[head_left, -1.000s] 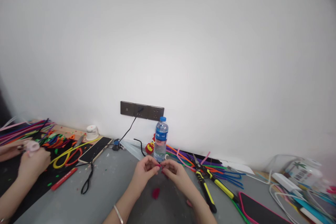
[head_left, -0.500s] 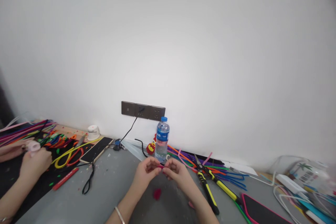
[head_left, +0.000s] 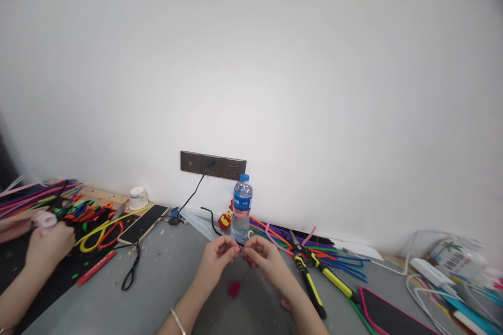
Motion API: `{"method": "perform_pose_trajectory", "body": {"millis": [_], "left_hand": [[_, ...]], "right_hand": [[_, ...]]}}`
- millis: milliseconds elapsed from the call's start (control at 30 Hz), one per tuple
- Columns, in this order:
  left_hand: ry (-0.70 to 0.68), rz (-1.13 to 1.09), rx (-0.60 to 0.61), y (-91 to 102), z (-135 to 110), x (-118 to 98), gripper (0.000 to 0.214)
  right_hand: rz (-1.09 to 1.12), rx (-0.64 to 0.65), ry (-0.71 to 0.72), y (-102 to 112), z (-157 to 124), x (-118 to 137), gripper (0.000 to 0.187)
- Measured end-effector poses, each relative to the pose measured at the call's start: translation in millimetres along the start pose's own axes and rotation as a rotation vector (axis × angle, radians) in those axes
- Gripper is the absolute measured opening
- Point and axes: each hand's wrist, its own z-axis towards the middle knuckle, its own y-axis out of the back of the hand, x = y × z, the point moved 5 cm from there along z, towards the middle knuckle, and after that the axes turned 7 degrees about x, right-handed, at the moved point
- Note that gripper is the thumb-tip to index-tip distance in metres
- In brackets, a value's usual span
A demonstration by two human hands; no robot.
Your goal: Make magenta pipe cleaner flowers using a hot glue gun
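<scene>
My left hand [head_left: 215,259] and my right hand [head_left: 264,257] meet low in the middle over the grey table [head_left: 165,282]. Both pinch the ends of a short red pipe cleaner piece [head_left: 240,249] between their fingertips. A small red fuzzy ball [head_left: 234,288] lies on the table just below the hands. A water bottle [head_left: 241,207] with a blue cap stands right behind them. Yellow-handled cutters [head_left: 310,275] lie to the right of my right hand.
Another person's hands [head_left: 43,243] work on something pink at the far left, beside a heap of coloured pipe cleaners [head_left: 90,214]. More pipe cleaners [head_left: 334,259] lie right of the bottle. A phone [head_left: 143,222], a black cable [head_left: 133,267], a pink-edged phone [head_left: 389,314] and chargers [head_left: 436,272] lie around.
My hands stay together on the red piece, fingers shifting slightly. The view drifts a little. The other person's hands barely move.
</scene>
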Motion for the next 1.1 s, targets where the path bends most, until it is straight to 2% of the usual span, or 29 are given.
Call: {"method": "perform_pose_trajectory", "body": {"millis": [133,233,300,433,467,633,767,933,1100], "left_hand": [[-0.033,-0.034,-0.068,2.7,-0.6,-4.0,0.029],[-0.043,-0.038,-0.119,6.4,-0.9,-5.8,0.032],[-0.044,-0.047,-0.152,9.4,-1.0,-5.3,0.032],[-0.038,-0.12,-0.197,13.3,-0.7,-1.8,0.032],[-0.039,-0.136,-0.201,13.6,-0.7,-1.3,0.032],[-0.044,-0.146,-0.211,15.8,-0.9,-2.7,0.033],[-0.008,-0.155,-0.193,16.4,0.2,1.2,0.036],[0.065,-0.17,-0.119,11.9,2.3,11.0,0.037],[0.095,-0.176,-0.112,8.9,2.4,10.7,0.035]], "right_hand": [[-0.016,-0.138,-0.011,13.2,-0.4,0.0,0.042],[-0.082,-0.198,-0.001,20.6,-2.1,-1.7,0.035],[-0.159,-0.182,-0.023,22.0,-3.5,-5.6,0.025],[-0.234,-0.069,-0.12,15.8,-5.6,-17.1,0.003],[-0.245,-0.06,-0.128,14.1,-5.9,-18.4,0.002],[-0.265,-0.074,-0.136,8.9,-4.6,-18.0,0.004],[-0.167,-0.115,-0.042,10.0,-2.0,-9.4,0.01],[0.099,-0.172,0.023,9.6,1.2,-2.1,0.031],[0.155,-0.184,-0.001,3.4,3.7,-0.5,0.043]]}}
